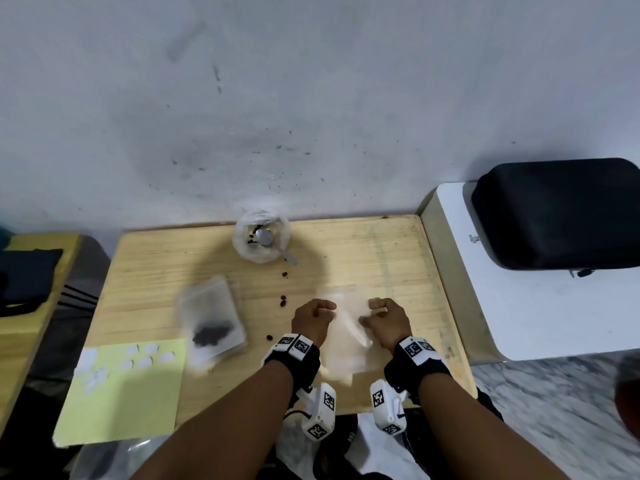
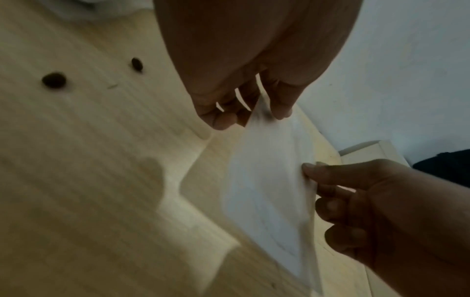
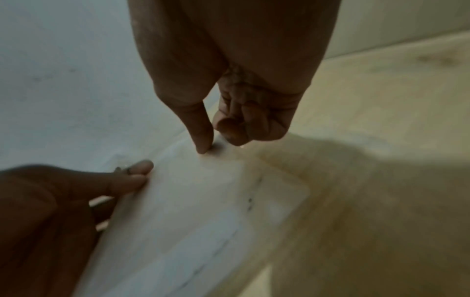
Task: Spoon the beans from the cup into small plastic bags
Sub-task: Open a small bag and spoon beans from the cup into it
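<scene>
We pinch the empty bag (image 1: pixel 348 327) between left hand (image 1: pixel 311 318) and right hand (image 1: pixel 386 320), likely to open its mouth for beans.

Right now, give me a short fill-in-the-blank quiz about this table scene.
1. Both hands pinch an empty clear ____.
2. The metal spoon rests inside the ____.
3. The filled bag lies to the ____ of the left hand.
4. Loose ____ are scattered on the wooden table.

Missing words: bag; cup; left; beans

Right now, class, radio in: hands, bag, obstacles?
Left hand, right hand pinch the empty clear plastic bag. Metal spoon in cup. Loose dark beans nearby.
</scene>
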`<state>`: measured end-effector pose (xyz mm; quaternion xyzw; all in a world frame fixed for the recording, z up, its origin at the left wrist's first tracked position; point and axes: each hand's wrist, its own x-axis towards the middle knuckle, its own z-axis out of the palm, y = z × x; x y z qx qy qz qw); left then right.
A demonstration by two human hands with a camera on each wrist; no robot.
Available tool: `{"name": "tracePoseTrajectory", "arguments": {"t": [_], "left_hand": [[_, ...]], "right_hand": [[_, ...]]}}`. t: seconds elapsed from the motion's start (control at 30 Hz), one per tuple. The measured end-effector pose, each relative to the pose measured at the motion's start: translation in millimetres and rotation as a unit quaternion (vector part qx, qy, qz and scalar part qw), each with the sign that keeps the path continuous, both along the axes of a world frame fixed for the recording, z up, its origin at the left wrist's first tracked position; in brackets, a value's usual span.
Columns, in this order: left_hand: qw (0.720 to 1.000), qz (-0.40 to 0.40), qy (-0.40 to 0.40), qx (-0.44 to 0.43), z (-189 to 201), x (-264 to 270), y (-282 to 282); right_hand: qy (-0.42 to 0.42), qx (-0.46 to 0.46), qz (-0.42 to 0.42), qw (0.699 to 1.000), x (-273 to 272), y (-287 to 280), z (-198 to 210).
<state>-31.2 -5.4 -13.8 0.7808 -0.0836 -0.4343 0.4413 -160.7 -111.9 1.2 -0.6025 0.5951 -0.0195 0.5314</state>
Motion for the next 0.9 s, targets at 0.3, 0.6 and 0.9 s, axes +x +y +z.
{"name": "tracePoseTrajectory", "arguments": {"t": [0.3, 0.6, 0.9], "left_hand": [[0.963, -0.18, -0.184, -0.084, 77.6, 67.4, 10.7], [0.933, -0.132, -0.294, -0.16, 122.1, 146.4, 43.6], [0.874, 0.004, -0.436, -0.215, 148.6, 173.2, 57.4]], "right_hand": [[-0.056, -0.147, 0.229, 0.961, 77.1, -13.0, 75.2], [-0.045, -0.016, 0.291, 0.956, 149.8, -4.2, 143.7], [-0.142, -0.013, 0.244, 0.959, 197.7, 22.5, 167.4]]}}
